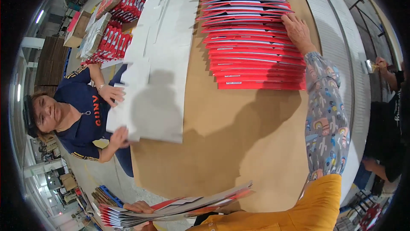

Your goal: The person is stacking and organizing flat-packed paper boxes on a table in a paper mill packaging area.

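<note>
Seen from above, a long overlapping row of red folded paper pieces (pixel 252 54) runs down the upper middle and right of a brown-covered surface (pixel 200 158). The wearer's right hand (pixel 297 30) rests at the row's right edge, fingers reaching onto it; whether they pinch anything cannot be told. At the lower left, the left hand (pixel 139 207) has its grip closed around a bundle (pixel 171 212) of similar red and grey-white pieces, held off the row.

Work appears partway along: many pieces are laid out in order, while the bundle is not set down. The total remaining cannot be judged.

Small white labels (pixel 232 83) with dark print sit on the row's nearest pieces, too tiny to read. At the left, a co-worker's navy shirt (pixel 83 111) bears red lettering; at the far right, a dark top (pixel 386 128) has pale lettering. No brand is clear on the red pieces.
</note>
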Motion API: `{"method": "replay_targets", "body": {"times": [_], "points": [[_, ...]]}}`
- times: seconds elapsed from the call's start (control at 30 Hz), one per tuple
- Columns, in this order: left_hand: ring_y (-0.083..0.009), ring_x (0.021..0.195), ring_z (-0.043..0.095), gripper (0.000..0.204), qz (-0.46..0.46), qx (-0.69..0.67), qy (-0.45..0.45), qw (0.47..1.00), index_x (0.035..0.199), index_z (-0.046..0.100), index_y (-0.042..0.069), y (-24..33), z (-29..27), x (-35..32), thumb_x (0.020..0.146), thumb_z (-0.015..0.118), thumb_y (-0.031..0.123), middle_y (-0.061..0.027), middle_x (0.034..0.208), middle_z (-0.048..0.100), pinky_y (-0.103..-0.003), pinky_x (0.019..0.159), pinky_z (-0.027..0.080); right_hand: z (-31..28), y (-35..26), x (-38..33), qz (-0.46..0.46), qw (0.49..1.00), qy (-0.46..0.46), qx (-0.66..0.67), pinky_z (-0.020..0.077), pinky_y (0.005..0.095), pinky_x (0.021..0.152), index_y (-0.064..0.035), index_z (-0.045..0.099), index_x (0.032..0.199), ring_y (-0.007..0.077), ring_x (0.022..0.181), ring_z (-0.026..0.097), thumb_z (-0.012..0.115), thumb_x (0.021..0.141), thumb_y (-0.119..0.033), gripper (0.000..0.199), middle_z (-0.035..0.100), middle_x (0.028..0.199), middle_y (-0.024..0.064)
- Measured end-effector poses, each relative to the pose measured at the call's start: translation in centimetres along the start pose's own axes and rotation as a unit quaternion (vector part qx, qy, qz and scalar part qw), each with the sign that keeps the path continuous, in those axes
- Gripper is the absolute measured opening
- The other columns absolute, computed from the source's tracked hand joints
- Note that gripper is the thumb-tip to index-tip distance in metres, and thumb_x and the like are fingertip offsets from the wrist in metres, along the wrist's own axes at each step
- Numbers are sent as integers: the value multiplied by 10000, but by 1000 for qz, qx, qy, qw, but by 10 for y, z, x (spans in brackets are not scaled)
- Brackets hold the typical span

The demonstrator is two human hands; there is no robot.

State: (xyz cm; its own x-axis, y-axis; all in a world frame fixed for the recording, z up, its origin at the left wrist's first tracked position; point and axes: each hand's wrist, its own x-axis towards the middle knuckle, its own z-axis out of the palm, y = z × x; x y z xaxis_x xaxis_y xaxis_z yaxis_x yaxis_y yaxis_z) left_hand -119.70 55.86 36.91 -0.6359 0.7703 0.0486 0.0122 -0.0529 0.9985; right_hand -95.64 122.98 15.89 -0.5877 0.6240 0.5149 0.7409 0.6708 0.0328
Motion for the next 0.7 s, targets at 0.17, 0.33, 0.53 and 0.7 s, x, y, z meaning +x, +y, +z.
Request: {"method": "replay_targets", "body": {"times": [0.17, 0.33, 0.53, 0.7], "points": [[-232, 659, 630, 480, -10, -23, 18, 1000, 948, 485, 63, -9, 1, -2, 610, 825, 94, -104, 720, 626, -309, 587, 514, 1, -4, 5, -31, 997, 56, -47, 448, 386, 758, -165, 538, 1024, 236, 971, 557, 549, 824, -107, 210, 539, 1033, 37], [-212, 592, 631, 477, -24, -74, -2, 997, 948, 487, 70, -18, -7, -7, 618, 831, 51, -65, 708, 621, -309, 558, 532, -3, -6, 7, -42, 997, 33, -63, 445, 379, 770, -168, 556, 1024, 230, 993, 547, 555, 810, -92, 227, 539, 1037, 41], [-182, 577, 592, 498, -54, -138, 30, 989, 936, 477, 96, -27, -16, -11, 601, 838, 21, -34, 691, 584, -291, 532, 499, 1, -3, 5, -58, 997, 31, -50, 448, 386, 787, -175, 562, 1037, 231, 985, 546, 559, 795, -87, 257, 551, 1014, 35], [-176, 652, 569, 461, -58, -60, 3, 996, 905, 493, 88, -22, -7, -8, 604, 841, 66, -36, 752, 585, -281, 588, 478, 2, -6, 5, -68, 995, 37, -58, 450, 389, 797, -173, 568, 1031, 232, 953, 555, 566, 792, -94, 252, 557, 992, 34]]}}
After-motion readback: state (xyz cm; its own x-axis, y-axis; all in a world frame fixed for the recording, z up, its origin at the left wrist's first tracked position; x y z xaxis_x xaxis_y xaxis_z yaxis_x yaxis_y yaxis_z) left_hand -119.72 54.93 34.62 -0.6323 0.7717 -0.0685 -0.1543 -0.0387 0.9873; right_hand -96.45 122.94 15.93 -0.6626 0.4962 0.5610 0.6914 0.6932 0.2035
